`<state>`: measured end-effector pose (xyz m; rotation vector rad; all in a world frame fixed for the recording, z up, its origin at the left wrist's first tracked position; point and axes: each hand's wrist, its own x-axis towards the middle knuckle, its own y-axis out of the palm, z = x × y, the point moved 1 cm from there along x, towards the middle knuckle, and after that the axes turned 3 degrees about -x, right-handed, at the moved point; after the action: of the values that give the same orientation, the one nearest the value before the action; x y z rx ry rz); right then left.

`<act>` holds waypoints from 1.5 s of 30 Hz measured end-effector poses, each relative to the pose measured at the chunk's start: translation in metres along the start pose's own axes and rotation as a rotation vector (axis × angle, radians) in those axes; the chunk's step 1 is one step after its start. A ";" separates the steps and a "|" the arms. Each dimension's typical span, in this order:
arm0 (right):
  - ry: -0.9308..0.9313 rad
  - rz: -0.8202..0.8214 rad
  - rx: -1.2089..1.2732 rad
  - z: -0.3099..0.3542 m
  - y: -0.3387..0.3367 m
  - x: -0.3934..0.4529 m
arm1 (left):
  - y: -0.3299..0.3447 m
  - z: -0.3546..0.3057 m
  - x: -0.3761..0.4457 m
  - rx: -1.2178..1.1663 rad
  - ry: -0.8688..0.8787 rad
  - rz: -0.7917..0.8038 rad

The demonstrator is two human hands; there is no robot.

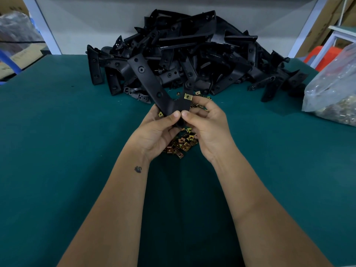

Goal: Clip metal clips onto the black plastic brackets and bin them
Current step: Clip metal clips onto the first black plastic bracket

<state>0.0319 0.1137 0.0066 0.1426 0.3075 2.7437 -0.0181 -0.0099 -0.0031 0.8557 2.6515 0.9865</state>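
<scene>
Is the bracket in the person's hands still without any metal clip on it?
No: a gold metal clip already sits on the short end of the black bracket held by the left hand and right hand.

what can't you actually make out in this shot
Head view only:
- Bracket lower end: hidden behind both thumbs.
- Right hand fingers near the clip: contact unclear, bracket in the way.
- Loose clips: partly under the left hand.
- Plastic bag: cut by the right edge.
- Bin: not in view.

Bracket pile (185,54) behind loose clips (181,144); bag (333,87) right.
</scene>
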 end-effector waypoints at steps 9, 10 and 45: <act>0.002 -0.015 0.118 0.000 0.006 -0.001 | 0.003 0.002 -0.001 -0.111 0.020 0.028; 0.012 -0.021 0.140 0.001 0.005 -0.001 | 0.003 0.002 -0.001 -0.125 0.021 0.022; -0.127 0.065 -0.262 -0.011 0.018 -0.006 | 0.002 0.007 0.009 -0.220 0.151 -0.187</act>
<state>0.0300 0.0931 -0.0008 0.2584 -0.0929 2.7925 -0.0222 0.0009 -0.0068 0.4947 2.6182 1.3072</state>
